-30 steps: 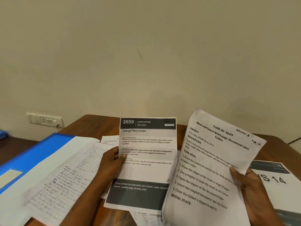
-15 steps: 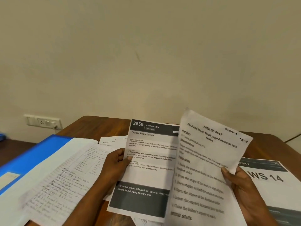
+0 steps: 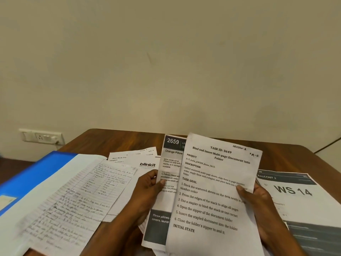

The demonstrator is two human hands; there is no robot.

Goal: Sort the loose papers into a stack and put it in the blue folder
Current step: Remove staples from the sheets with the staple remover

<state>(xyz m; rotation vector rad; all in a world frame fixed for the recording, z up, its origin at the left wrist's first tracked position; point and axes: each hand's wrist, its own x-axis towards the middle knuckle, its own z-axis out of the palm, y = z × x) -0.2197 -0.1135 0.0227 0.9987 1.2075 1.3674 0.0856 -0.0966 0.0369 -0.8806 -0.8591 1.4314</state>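
printed sheets (image 3: 215,191) overlapped upright, open blue folder (image 3: 36,172) left

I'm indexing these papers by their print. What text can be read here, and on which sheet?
"TASK ID: 3649", "TASK GOAL": white printed sheet, right hand.
"2659", "Change Pillow": dark-headed white sheet, left hand.
"blinkit": white slip.
"WS 14", "BALCONY 2": grey-banded sheet.
Handwritten lined page: illegible.
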